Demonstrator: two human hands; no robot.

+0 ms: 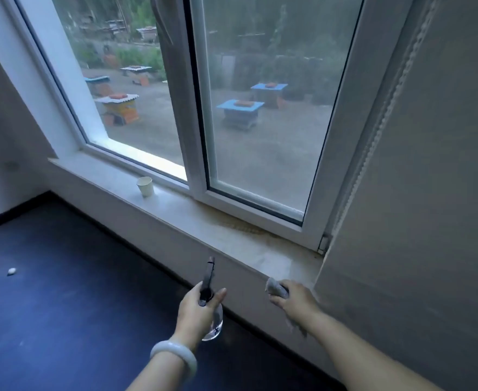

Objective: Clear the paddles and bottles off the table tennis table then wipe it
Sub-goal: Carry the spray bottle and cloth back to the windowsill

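A pale stone windowsill (192, 218) runs under a white-framed window (201, 114), above a dark blue floor (62, 292) and grey walls. One paper cup (145, 186) stands on the sill; one small white scrap (11, 271) lies on the floor. The left hand (196, 309) has its grip clenched around one clear spray bottle (211, 303), held in front of the sill. The right hand (295, 301) has its grip clenched on one grey cloth (275, 289) near the sill's edge.

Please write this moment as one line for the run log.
left hand: grips spray bottle | right hand: holds grey cloth | place: by windowsill, paper cup on it | table: not in view
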